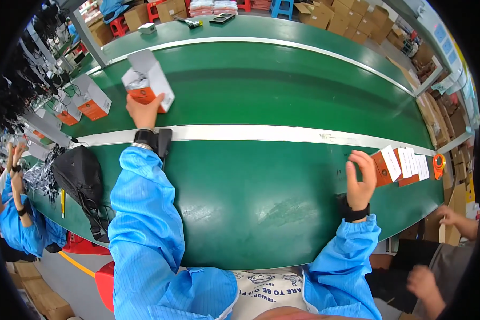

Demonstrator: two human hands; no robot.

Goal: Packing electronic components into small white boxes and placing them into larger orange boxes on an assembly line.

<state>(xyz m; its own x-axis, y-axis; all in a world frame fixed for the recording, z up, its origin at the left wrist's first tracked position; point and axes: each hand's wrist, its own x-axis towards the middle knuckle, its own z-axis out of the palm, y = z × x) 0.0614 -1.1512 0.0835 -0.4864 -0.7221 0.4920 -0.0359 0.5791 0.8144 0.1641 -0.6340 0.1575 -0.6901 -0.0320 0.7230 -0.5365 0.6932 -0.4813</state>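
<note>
Out at the far left of the green bench, my left hand (143, 113) grips an open cardboard box (158, 80), white with an orange front. Its lid flap stands up, and a silvery bag (138, 82) shows inside. My right hand (361, 184) hovers over the bench at the right with nothing in it, thumb and fingers apart and slightly curled. Just beyond that hand, a row of closed orange and white boxes (385, 166) stands close together; the nearest is beside my fingers, and I cannot tell whether they touch.
More open boxes (92, 98) stand at far left under hanging black cables (40, 69). A black bag (79, 173) and a yellow pen (63, 204) lie left. Orange tape (439, 162) sits right. A white strip (250, 132) crosses the bench. People work at both sides.
</note>
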